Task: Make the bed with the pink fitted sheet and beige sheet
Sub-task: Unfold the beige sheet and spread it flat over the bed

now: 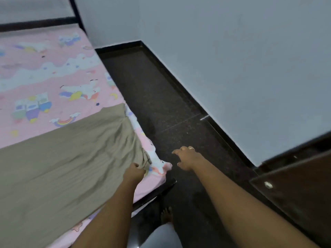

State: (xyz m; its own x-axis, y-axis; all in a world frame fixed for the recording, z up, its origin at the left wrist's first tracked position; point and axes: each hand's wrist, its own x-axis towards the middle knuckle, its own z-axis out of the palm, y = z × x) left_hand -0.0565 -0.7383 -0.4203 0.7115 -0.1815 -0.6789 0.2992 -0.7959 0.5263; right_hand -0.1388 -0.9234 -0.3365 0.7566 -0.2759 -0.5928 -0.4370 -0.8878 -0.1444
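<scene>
Standing in a home bedroom. Looking down on a dark-framed bed (pixel 37 23) wearing a pink fitted sheet (pixel 44 72) printed with cartoon unicorns and rainbows, a beige sheet (pixel 62 158) lying partly over it. Taking in plain pale walls (pixel 232 51), a dark polished stone floor (pixel 161 104) with matching skirting (pixel 179 83), and a bare foot (pixel 166 214) beside the bed.

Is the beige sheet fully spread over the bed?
No. The beige sheet, its corner bunched in the left hand, covers only the near part; the pink fitted sheet shows beyond.
</scene>
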